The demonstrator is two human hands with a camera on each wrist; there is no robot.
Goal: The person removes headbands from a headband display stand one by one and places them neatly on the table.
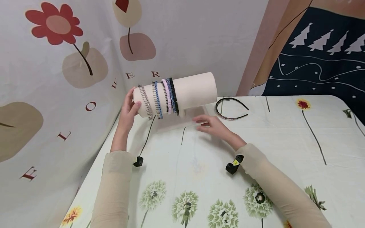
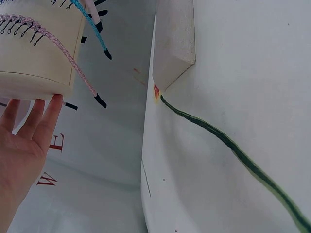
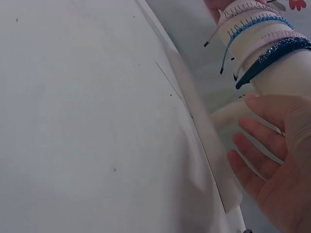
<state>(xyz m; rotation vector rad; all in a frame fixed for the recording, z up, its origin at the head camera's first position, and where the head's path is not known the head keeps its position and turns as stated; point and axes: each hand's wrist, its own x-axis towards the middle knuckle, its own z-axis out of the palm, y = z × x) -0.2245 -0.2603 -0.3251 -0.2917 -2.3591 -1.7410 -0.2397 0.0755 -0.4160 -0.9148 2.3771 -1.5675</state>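
A cream cylindrical headband stand [image 1: 196, 89] is on the table, its stem rising from a pale flat base [image 1: 170, 125]. Around its left half sit several headbands: a greyish-pink toothed one [image 1: 146, 103], a blue one [image 1: 157, 100], a lilac one [image 1: 167, 96], and a glittery dark blue one beside a black one [image 1: 173, 96]. My left hand [image 1: 127, 110] holds the cylinder's left end, thumb in front; the left wrist view shows fingertips against the rim. Close to the base's right side, my right hand [image 1: 212, 126] has loosely extended fingers and holds nothing; contact with the base is unclear.
A loose black toothed headband [image 1: 231, 108] lies on the table right of the stand. The flower-printed tablecloth [image 1: 182, 171] covers the table. A printed cloth [image 1: 199, 41] hangs behind and at the left, with a dark tree-patterned cloth [image 1: 313, 69] at the right.
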